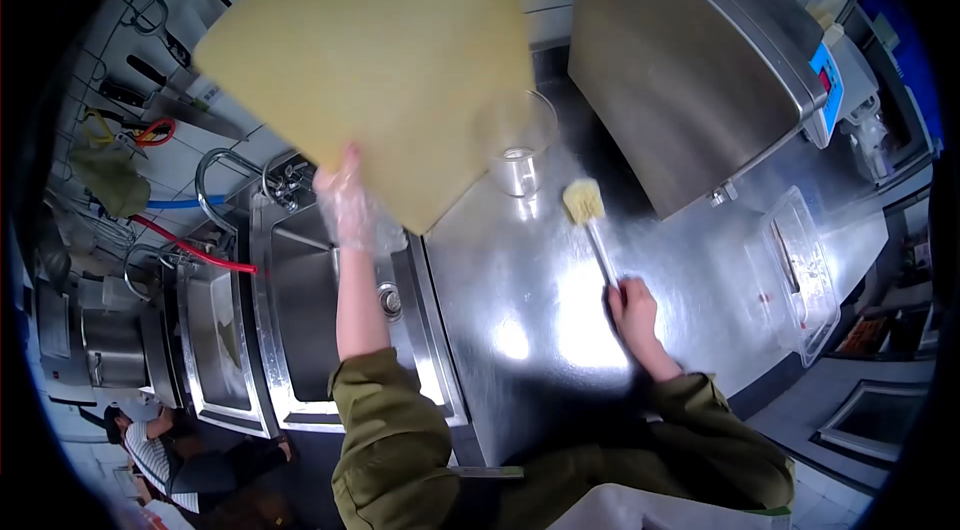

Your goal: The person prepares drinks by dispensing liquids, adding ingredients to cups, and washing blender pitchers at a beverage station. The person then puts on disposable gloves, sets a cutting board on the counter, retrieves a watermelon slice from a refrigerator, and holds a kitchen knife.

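Observation:
My left hand [346, 200], in a clear plastic glove, grips the lower edge of a large pale-yellow cutting board [390, 60]. The board is raised and tilted over the sink edge and the back of the counter. My right hand [634, 315] is closed round the white handle of a scrub brush [583, 202]. Its cream bristle head points away from me, above the steel counter. Beside the board's right edge stands a clear round container [520, 175], partly hidden by the board.
Left of the steel counter [510, 300] lie a sink [300, 320] and a second basin [215, 330]. A large steel machine [680, 80] stands at the back right, a clear plastic bin [805, 280] at the right edge. Knives [175, 100] hang on the wall. Another person [170, 455] is at lower left.

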